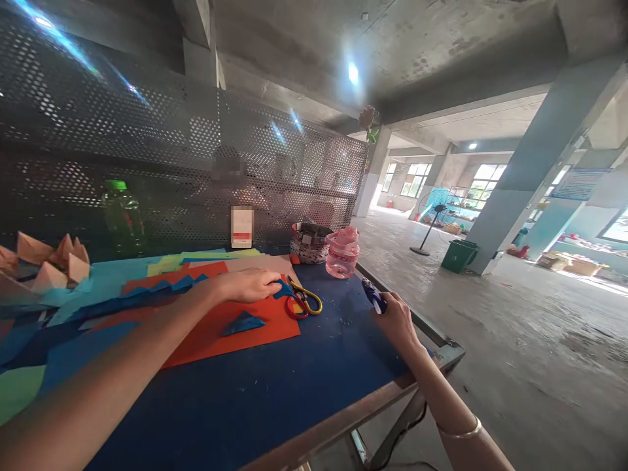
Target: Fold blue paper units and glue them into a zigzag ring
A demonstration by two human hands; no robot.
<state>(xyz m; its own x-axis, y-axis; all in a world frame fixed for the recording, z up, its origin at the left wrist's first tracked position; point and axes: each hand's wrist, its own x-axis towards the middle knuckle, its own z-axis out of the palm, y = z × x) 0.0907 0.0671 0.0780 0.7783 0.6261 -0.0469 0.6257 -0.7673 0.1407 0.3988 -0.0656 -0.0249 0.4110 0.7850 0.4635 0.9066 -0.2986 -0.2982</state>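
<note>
My left hand [251, 285] is closed with its fingertips pinching a small folded blue paper piece [281, 288], just above the orange paper. Right beside that piece lie scissors [314, 303] with red and yellow handles. Another blue folded paper piece [245, 323] rests on the orange sheet [216, 343], below my left hand. Near the table's right edge, my right hand [398, 322] is wrapped round a dark blue and white elongated object [373, 296]; its exact kind is partly hidden by my fingers.
A pink jug [342, 254] and a round patterned basket [309, 243] stand at the back. A green-capped bottle [120, 216], peach folded paper [49, 265] and a row of blue folded pieces [181, 284] are leftward. A perforated metal panel [289, 170] rises behind the blue tabletop [245, 405].
</note>
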